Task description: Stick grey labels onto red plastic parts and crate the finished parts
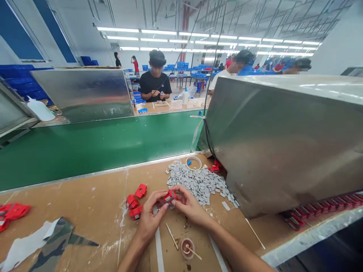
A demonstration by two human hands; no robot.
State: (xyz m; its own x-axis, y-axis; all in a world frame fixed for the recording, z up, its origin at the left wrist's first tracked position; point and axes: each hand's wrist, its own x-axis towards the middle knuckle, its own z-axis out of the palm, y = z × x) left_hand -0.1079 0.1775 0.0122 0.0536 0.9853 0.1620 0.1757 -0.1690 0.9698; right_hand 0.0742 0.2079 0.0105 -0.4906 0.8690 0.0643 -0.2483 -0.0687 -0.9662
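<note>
A small red plastic part with grey on it [170, 196] is held up between my two hands, above the cardboard-covered bench. My left hand [151, 213] pinches it from the left, and my right hand [188, 207] grips its right side with thumb and fingers. Just left of my left hand lie several similar red parts [132, 202]. Beyond my right hand spreads a big heap of small flat grey pieces [195, 181]. Nearer to me, between my forearms, stands a small cup of brownish liquid [187, 254] with a stick in it, beside a loose stick [172, 236].
A large metal housing [283, 151] fills the right side, with a row of red parts [326, 207] under its edge. A tape roll [193, 163] lies behind the heap. Camouflage cloth [53, 241] lies at left. Across the green belt [113, 139] sits a co-worker [155, 81].
</note>
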